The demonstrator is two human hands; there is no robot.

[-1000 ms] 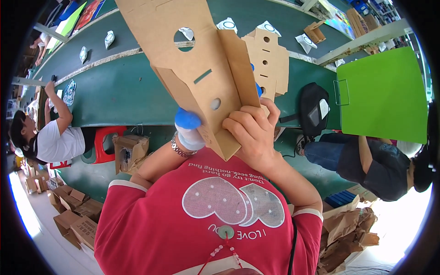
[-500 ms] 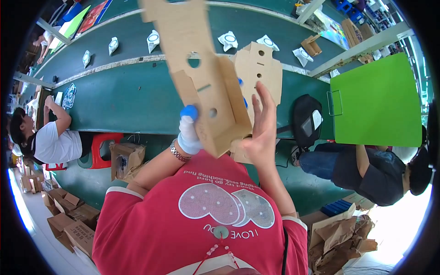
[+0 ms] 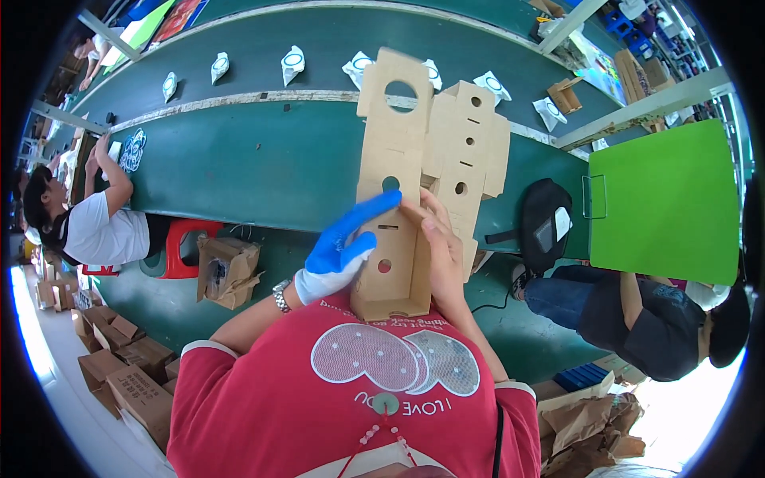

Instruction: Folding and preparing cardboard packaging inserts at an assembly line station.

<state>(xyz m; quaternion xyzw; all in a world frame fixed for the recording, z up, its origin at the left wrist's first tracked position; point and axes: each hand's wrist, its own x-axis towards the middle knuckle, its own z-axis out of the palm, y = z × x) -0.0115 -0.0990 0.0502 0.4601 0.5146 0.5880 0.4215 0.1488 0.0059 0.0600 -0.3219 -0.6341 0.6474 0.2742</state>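
Note:
A partly folded brown cardboard box point(image 3: 396, 275) stands in front of my chest, its long flap with round holes reaching away over the table edge. My left hand point(image 3: 339, 251), in a white glove with blue fingers, lies along the box's left side. Its fingers are stretched out toward the fold of the flap, with the thumb apart. My bare right hand point(image 3: 443, 253) grips the right side wall, fingers bent over its upper edge. Just behind and to the right lies flat cut cardboard point(image 3: 468, 142) with holes and slots, partly covered by the box.
Several white wrapped packets point(image 3: 292, 65) lie on the dark green strip point(image 3: 255, 72) beyond the table point(image 3: 215, 167). A black bag point(image 3: 546, 217) and a green board point(image 3: 665, 203) are at right. People sit on both sides. An open carton point(image 3: 229, 271) stands below left.
The box has swung from tilted to nearly upright and come down closer to my chest. My left hand has shifted up its side; my right hand has closed onto the right wall.

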